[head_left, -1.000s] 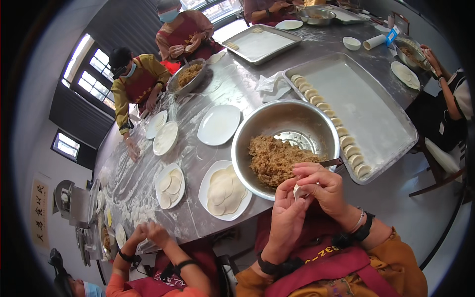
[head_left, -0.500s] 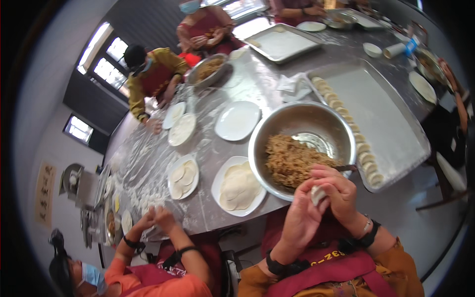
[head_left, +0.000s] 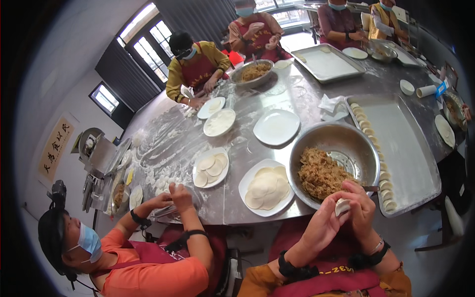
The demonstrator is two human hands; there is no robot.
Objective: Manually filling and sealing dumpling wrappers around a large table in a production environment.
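Just in front of the near rim of a steel bowl (head_left: 322,132), my two hands meet around a small pale dumpling (head_left: 342,207). My left hand (head_left: 320,226) grips it from the left, and my right hand (head_left: 361,210) presses on it from the other side with curled fingers. Part of the dumpling is hidden by the fingers. Brown minced filling (head_left: 321,173) heaps in the left part of the bowl, and a utensil handle (head_left: 371,188) sticks out over its right rim. Left of the bowl, a square white plate (head_left: 247,202) carries stacked round wrappers (head_left: 268,189).
A large metal tray (head_left: 413,148) on the right holds a row of dumplings (head_left: 368,131) along its left side. A bare white plate (head_left: 276,127) lies beyond the wrappers. At my left a co-worker in an orange sleeve (head_left: 163,274) works over the floury steel table (head_left: 163,131). Other people stand across it.
My view has swung, so the table and bowl sit farther right in the picture. Both hands still pinch the dumpling, whose curved edge now shows more. Across the table, a co-worker has raised one hand.
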